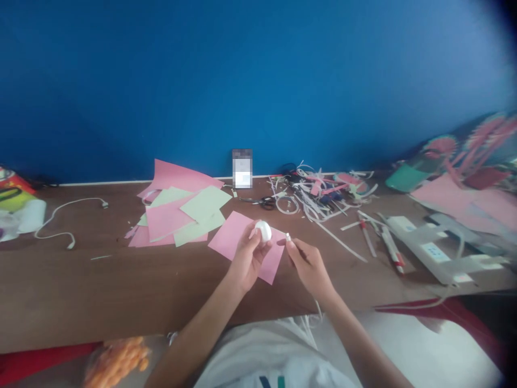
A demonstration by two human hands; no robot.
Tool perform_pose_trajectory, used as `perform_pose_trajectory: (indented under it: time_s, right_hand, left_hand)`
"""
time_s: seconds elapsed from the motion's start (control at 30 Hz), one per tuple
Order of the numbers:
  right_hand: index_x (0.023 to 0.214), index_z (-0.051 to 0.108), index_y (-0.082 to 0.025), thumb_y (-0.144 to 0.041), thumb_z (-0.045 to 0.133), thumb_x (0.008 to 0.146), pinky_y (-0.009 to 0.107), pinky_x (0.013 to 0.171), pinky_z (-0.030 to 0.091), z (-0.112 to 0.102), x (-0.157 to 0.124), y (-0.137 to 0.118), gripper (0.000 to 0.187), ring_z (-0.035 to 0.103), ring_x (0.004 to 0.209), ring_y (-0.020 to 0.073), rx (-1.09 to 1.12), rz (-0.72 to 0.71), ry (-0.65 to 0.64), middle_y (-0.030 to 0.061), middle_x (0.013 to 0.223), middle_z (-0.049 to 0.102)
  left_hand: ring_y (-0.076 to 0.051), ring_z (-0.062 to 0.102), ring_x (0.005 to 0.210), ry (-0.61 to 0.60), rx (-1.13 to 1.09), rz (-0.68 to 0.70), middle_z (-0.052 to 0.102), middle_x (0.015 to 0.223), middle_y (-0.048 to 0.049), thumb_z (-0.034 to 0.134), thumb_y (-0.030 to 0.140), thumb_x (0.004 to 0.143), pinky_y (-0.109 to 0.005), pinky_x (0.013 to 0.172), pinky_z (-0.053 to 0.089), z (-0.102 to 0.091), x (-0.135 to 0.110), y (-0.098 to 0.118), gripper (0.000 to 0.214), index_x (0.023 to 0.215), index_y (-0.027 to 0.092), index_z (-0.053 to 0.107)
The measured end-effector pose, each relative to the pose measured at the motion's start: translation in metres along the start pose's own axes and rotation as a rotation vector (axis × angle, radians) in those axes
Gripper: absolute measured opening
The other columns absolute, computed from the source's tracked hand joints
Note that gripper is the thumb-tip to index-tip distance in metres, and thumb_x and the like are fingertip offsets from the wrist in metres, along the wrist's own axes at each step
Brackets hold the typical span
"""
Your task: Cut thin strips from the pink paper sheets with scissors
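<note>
My left hand (249, 253) grips a small, smooth, rounded white case (264, 231) that looks like an earbud case. To its right, my right hand (307, 264) pinches the small white end of a cable (288, 236), its tip pointing up and away from me. A gap separates the two held things. A white cord (319, 311) hangs over the table edge below my right wrist. Under both hands lies a pink square of paper (228, 237), partly covered by the left hand.
Pink and pale green sheets (173, 215) lie to the left, near another white cable (76, 202). Behind my hands are black scissors (266, 202) and a propped phone (242, 170). Paper strips (319, 194) heap up to the right, with pens (391, 248) and a grey laptop stand (436, 250) nearby.
</note>
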State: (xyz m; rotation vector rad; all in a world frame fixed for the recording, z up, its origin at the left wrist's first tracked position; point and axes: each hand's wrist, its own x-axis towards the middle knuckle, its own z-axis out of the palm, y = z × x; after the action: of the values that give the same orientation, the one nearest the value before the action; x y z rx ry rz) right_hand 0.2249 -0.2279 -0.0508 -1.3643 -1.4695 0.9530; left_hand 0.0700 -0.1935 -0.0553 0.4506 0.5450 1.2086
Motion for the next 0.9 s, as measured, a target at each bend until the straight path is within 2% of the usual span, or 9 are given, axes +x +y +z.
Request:
perform_pose_trajectory:
  time_s: [0.13, 0.2, 0.33, 0.5, 0.57, 0.67, 0.77, 0.9]
  right_hand:
    - [0.081, 0.057, -0.017, -0.043, 0.041, 0.095, 0.024, 0.055, 0.03, -0.001, -0.006, -0.012, 0.034, 0.037, 0.059, 0.0103, -0.031, -0.051, -0.117, -0.0025, 0.064, 0.042]
    - [0.09, 0.06, -0.017, -0.041, 0.043, 0.095, 0.023, 0.058, 0.033, -0.002, -0.008, -0.015, 0.03, 0.039, 0.063, 0.0112, -0.046, -0.062, -0.146, -0.0015, 0.069, 0.047]
    - [0.105, 0.062, -0.018, -0.041, 0.044, 0.094, 0.024, 0.06, 0.035, -0.002, -0.01, -0.015, 0.03, 0.041, 0.064, 0.0119, -0.062, -0.049, -0.12, 0.0, 0.075, 0.053]
    - [0.109, 0.062, -0.017, -0.042, 0.046, 0.093, 0.024, 0.053, 0.031, 0.0, -0.011, -0.013, 0.034, 0.036, 0.057, 0.0109, -0.066, -0.018, -0.073, -0.0014, 0.067, 0.05]
    - [0.108, 0.063, -0.017, -0.043, 0.048, 0.092, 0.024, 0.052, 0.03, 0.0, -0.012, -0.012, 0.034, 0.036, 0.056, 0.0104, -0.079, -0.008, -0.059, -0.0019, 0.066, 0.049]
    - [0.105, 0.066, -0.017, -0.042, 0.048, 0.092, 0.024, 0.052, 0.029, 0.003, -0.013, -0.013, 0.033, 0.036, 0.056, 0.0101, -0.106, -0.01, -0.076, -0.0018, 0.065, 0.05]
    - [0.105, 0.067, -0.017, -0.041, 0.048, 0.092, 0.024, 0.052, 0.029, 0.005, -0.013, -0.013, 0.033, 0.035, 0.055, 0.01, -0.121, -0.018, -0.085, -0.0024, 0.063, 0.047]
    - [0.104, 0.067, -0.016, -0.041, 0.048, 0.091, 0.023, 0.052, 0.03, 0.006, -0.013, -0.014, 0.034, 0.037, 0.055, 0.01, -0.082, -0.019, -0.077, -0.0023, 0.064, 0.049]
  left_hand:
    - [-0.012, 0.061, 0.082, 0.004, 0.052, -0.025, 0.062, 0.086, -0.0014, 0.069, 0.037, 0.081, -0.023, 0.075, 0.048, -0.002, 0.001, -0.004, 0.025, 0.094, 0.017, 0.06]
    - [-0.01, 0.059, 0.076, 0.03, 0.074, 0.004, 0.061, 0.085, -0.0005, 0.069, 0.038, 0.08, -0.022, 0.069, 0.046, -0.005, 0.002, -0.007, 0.025, 0.09, 0.017, 0.06]
    - [-0.007, 0.056, 0.073, 0.051, 0.078, 0.059, 0.062, 0.087, 0.0, 0.072, 0.034, 0.078, -0.02, 0.067, 0.044, -0.005, 0.003, -0.011, 0.023, 0.089, 0.016, 0.062]
    - [-0.01, 0.061, 0.083, 0.071, 0.036, 0.025, 0.065, 0.094, 0.0007, 0.075, 0.028, 0.075, -0.028, 0.085, 0.046, 0.0, 0.0, -0.011, 0.032, 0.102, 0.023, 0.058]
    - [-0.01, 0.061, 0.085, 0.062, 0.035, 0.023, 0.064, 0.095, 0.0019, 0.073, 0.028, 0.077, -0.029, 0.087, 0.046, 0.001, -0.001, -0.012, 0.032, 0.103, 0.025, 0.056]
    - [-0.01, 0.059, 0.083, 0.045, 0.034, 0.007, 0.061, 0.091, 0.0017, 0.07, 0.033, 0.08, -0.027, 0.083, 0.045, 0.0, -0.001, -0.015, 0.022, 0.093, 0.021, 0.056]
    - [-0.009, 0.056, 0.075, 0.061, 0.032, 0.003, 0.059, 0.084, 0.0013, 0.069, 0.037, 0.08, -0.025, 0.077, 0.044, -0.002, 0.0, -0.019, 0.023, 0.085, 0.018, 0.056]
    - [-0.009, 0.056, 0.075, 0.05, 0.08, 0.053, 0.06, 0.086, 0.0008, 0.072, 0.035, 0.077, -0.026, 0.076, 0.043, -0.002, 0.001, -0.019, 0.025, 0.087, 0.019, 0.056]
